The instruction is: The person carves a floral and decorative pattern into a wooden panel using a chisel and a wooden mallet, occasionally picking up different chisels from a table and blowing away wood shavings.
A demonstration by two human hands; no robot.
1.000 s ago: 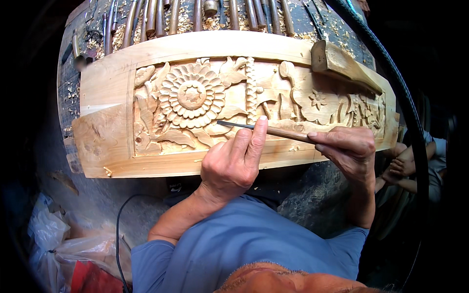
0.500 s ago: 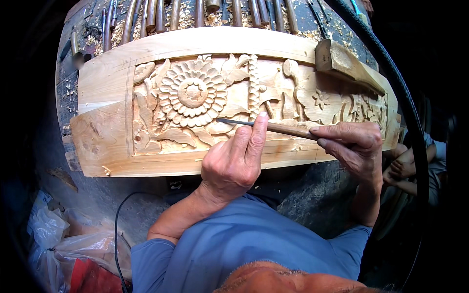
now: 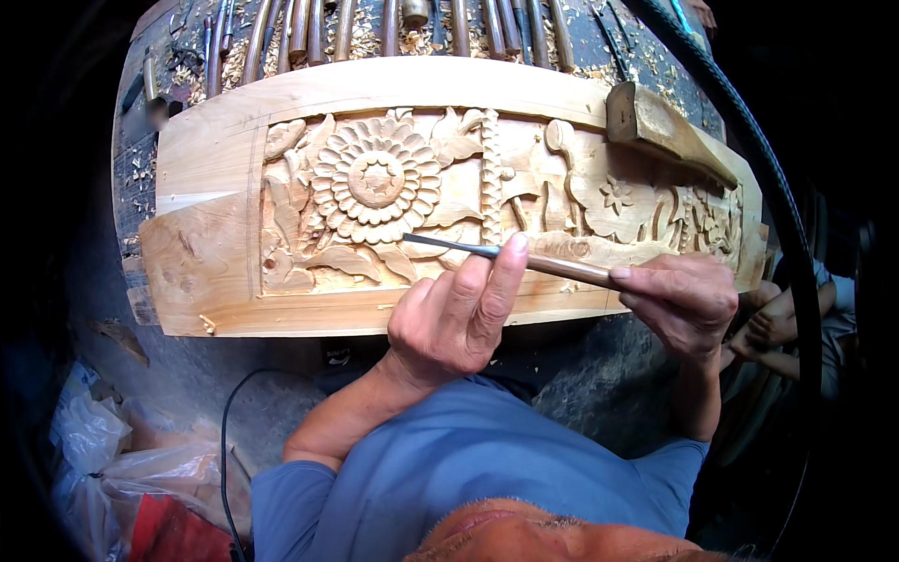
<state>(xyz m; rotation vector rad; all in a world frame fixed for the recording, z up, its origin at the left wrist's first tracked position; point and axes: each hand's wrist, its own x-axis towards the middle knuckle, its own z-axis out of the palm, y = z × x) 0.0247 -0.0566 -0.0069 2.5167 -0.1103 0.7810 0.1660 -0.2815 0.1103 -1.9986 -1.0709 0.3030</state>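
Note:
A wood-carving chisel (image 3: 569, 271) with a dark steel blade and a brown wooden handle lies slantwise across a carved wooden panel (image 3: 328, 86). My right hand (image 3: 688, 292) grips the rear end of its handle between thumb and fingers. Further forward, my left hand (image 3: 448, 326) is closed at the chisel, its fingers against the neck where blade meets handle. The blade tip is at the lower right edge of a carved round flower (image 3: 376, 178), among carved leaves; whether it touches the wood I cannot tell.
A wooden mallet (image 3: 655, 129) rests on the panel's upper right. Beyond the panel, several wooden-handled tools (image 3: 390, 28) lie among wood shavings on the workbench (image 3: 140, 201). A thick dark cable (image 3: 763, 140) arcs down the right side. Another person's hands (image 3: 773, 323) show at the right.
The chisel's tip has shifted slightly left and down along the flower's edge. Both hands have moved a little with it, and more of the blade shows.

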